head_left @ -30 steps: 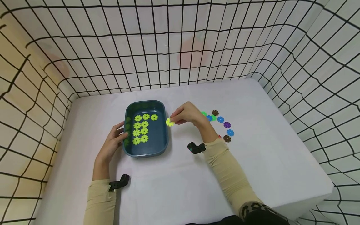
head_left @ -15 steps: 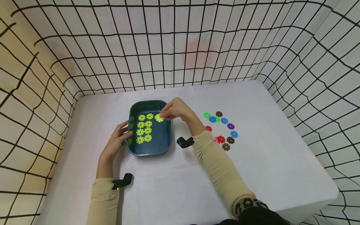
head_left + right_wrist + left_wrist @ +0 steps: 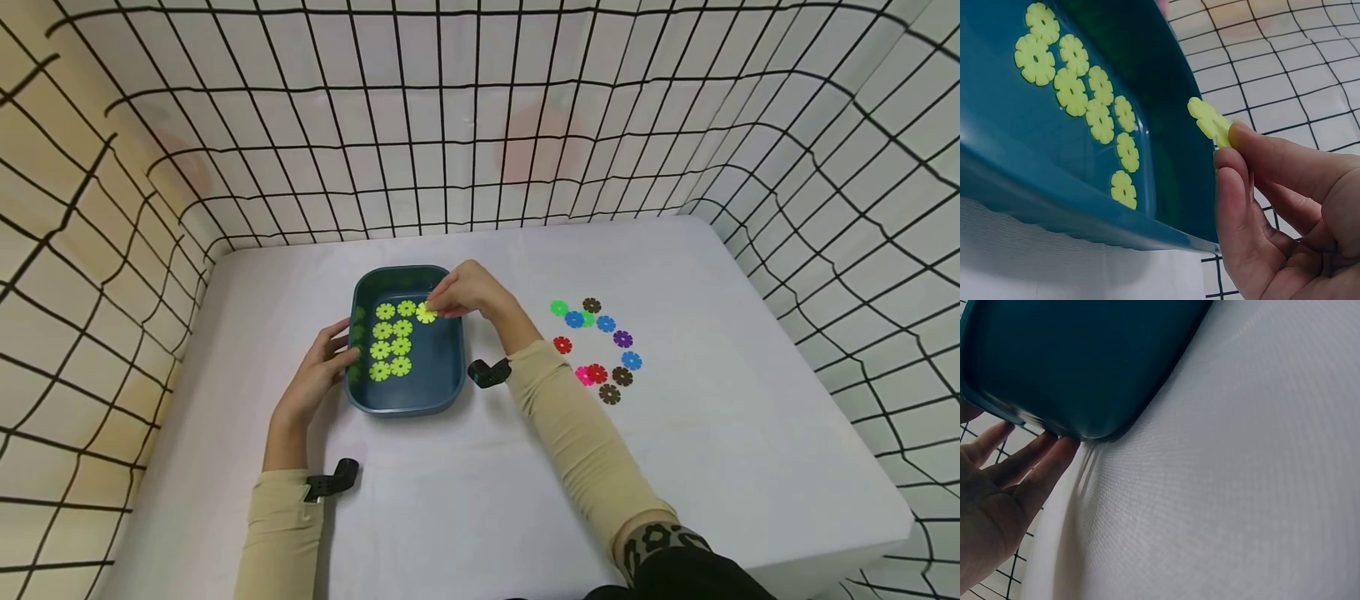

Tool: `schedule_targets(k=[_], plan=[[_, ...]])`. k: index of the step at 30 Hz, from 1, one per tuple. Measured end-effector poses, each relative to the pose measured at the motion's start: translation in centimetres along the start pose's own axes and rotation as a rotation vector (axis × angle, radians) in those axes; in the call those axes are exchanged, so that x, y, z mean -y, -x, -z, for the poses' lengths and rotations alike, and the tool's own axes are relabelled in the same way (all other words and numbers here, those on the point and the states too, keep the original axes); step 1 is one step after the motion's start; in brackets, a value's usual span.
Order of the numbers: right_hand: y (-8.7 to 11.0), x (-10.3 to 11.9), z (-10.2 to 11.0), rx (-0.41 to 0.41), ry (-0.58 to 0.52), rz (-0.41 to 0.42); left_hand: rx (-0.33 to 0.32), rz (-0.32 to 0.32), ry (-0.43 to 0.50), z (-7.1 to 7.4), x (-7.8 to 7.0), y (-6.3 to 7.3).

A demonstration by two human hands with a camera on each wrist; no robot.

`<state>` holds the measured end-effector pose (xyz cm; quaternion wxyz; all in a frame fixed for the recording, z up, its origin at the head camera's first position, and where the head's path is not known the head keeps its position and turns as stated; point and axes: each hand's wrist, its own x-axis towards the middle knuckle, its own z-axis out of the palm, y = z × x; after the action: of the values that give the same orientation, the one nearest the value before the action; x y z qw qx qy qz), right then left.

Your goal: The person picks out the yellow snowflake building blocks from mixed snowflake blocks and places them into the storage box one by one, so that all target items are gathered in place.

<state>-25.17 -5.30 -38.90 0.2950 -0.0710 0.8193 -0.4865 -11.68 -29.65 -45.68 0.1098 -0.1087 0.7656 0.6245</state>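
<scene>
Yellow-green flower-shaped discs point(image 3: 381, 350) lie flat in rows inside a dark blue tray point(image 3: 442, 392). My left hand point(image 3: 311, 379) holds the tray's left side at the rim; in the left wrist view, fingertips point(image 3: 1067, 447) touch its outer wall. My right hand point(image 3: 474, 290) reaches over the tray's upper right part. Between thumb and fingers it pinches one yellow-green flower disc point(image 3: 1207, 119), held tilted and raised in the right wrist view. From the head, this disc sits at the right end of the top row and hides what lies under it.
Loose flower discs in several colours lie right of the tray, among them a purple one point(image 3: 622, 339), a red one point(image 3: 562, 344) and a brown one point(image 3: 610, 394). A white cloth point(image 3: 450, 500) covers the table. Black wire mesh point(image 3: 457, 142) stands at the back and sides.
My right hand has carried its flower disc leftward from outside the tray's right rim to over the top row. The left hand stays at the tray. The head view has shifted slightly.
</scene>
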Motion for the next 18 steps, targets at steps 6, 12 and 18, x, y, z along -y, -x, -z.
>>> schedule_targets(k=[6,12,18], plan=[[-0.8,0.4,-0.7,0.013,0.030,0.009,0.003,-0.023,-0.010,0.1,0.1,-0.2],[-1.3,1.6,-1.7,-0.002,0.080,-0.010,0.003,-0.030,-0.026,0.3,0.1,-0.2],[-2.2,1.8,-2.4,-0.028,0.091,-0.088,0.005,-0.025,-0.031,0.3,0.1,-0.3]])
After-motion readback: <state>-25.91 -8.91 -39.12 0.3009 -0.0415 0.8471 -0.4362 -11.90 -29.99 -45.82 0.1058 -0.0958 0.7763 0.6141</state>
